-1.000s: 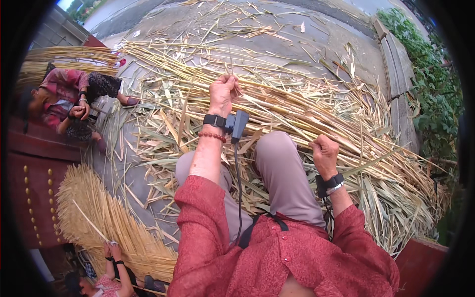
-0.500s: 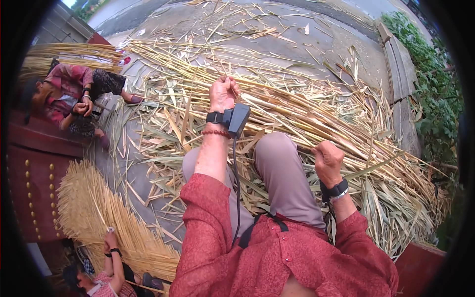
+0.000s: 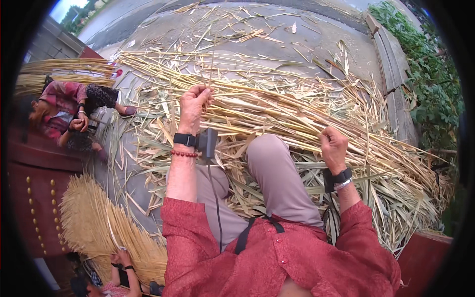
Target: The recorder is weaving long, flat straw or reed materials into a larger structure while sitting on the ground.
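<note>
My left hand (image 3: 194, 105) is closed in a pinch over the left part of a long pile of yellow-brown reed stalks (image 3: 277, 106). A thin brown reed stalk (image 3: 212, 72) stands up from its fingertips. My right hand (image 3: 335, 147) is closed above the near side of the pile, right of my knee. Whatever its curled fingers may hold is hidden. A black strap with a dark grey box (image 3: 207, 143) and a red bead bracelet (image 3: 183, 154) are on my left wrist. A black band (image 3: 341, 176) circles the right one.
Dry leaves (image 3: 163, 143) litter the ground around my legs. Two people sit at left: one with hands together (image 3: 80, 122), another touching a spread reed mat (image 3: 99, 213). A dark red studded door (image 3: 39, 198) stands beside them. Timber (image 3: 396, 84) and green plants (image 3: 430, 94) edge the right.
My left hand has moved left and a little nearer, with the thin stalk now rising upright from its fingers. The right hand has shifted slightly right and farther away, still closed.
</note>
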A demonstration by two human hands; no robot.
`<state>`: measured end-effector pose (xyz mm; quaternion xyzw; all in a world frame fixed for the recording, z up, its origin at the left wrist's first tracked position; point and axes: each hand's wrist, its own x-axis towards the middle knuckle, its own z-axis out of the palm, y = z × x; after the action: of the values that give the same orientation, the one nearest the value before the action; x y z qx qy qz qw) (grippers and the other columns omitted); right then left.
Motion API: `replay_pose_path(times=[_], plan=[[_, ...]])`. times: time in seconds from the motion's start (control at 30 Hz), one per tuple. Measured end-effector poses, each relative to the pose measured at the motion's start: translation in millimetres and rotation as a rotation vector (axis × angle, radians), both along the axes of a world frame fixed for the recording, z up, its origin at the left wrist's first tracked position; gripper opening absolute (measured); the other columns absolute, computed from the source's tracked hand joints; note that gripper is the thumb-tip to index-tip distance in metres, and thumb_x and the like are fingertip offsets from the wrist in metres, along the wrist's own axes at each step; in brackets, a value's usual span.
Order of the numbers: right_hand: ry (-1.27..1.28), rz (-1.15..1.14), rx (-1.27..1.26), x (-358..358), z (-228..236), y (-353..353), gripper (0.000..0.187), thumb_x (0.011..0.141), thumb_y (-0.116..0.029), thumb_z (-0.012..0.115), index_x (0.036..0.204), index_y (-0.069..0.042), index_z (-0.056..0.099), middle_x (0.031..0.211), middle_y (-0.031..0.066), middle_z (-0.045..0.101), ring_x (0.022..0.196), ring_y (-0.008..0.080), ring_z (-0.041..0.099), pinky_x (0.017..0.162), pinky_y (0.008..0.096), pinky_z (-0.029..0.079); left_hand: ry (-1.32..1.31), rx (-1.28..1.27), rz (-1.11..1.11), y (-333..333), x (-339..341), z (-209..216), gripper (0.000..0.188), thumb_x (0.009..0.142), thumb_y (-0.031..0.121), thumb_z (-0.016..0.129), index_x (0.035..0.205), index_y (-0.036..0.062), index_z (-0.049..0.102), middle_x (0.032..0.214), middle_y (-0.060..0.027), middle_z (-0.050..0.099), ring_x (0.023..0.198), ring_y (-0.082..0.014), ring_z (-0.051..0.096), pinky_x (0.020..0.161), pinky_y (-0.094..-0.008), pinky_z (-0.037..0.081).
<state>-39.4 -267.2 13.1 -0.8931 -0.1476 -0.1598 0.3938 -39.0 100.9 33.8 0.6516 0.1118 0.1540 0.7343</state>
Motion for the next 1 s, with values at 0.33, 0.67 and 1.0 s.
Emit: replay_pose_path(times=[0.33, 0.67, 1.0], plan=[[0.061, -0.028, 0.067, 19, -15, -7, 0.009, 0.068, -0.002, 0.063, 0.066, -0.002, 0.055, 0.054, 0.0075, 0.051, 0.047, 0.0152, 0.048, 0.047, 0.0275, 0.038, -0.336, -0.337, 0.505, 10, -97, 2, 0.01, 0.086, 0.013, 0.057, 0.094, 0.0069, 0.056, 0.082, -0.0051, 0.06, 0.073, -0.014, 0.059, 0.066, -0.0262, 0.049], [-0.019, 0.083, 0.158, 14, 5, 11, 0.011, 0.067, 0.001, 0.064, 0.065, 0.0, 0.053, 0.055, 0.0084, 0.049, 0.047, 0.0155, 0.045, 0.046, 0.0276, 0.036, -0.241, -1.059, 0.638, -39, -140, -70, 0.014, 0.09, 0.015, 0.047, 0.101, 0.0102, 0.053, 0.102, -0.0049, 0.062, 0.099, -0.0184, 0.058, 0.086, -0.0406, 0.046], [-0.004, 0.098, 0.135, 11, 5, 2, 0.011, 0.067, 0.001, 0.062, 0.064, 0.0, 0.052, 0.054, 0.0089, 0.048, 0.047, 0.0172, 0.045, 0.047, 0.0286, 0.035, -0.18, -0.979, 0.696, -68, -134, -116, 0.021, 0.091, 0.025, 0.045, 0.111, 0.0193, 0.049, 0.118, 0.0013, 0.053, 0.112, -0.0156, 0.048, 0.088, -0.0429, 0.04]])
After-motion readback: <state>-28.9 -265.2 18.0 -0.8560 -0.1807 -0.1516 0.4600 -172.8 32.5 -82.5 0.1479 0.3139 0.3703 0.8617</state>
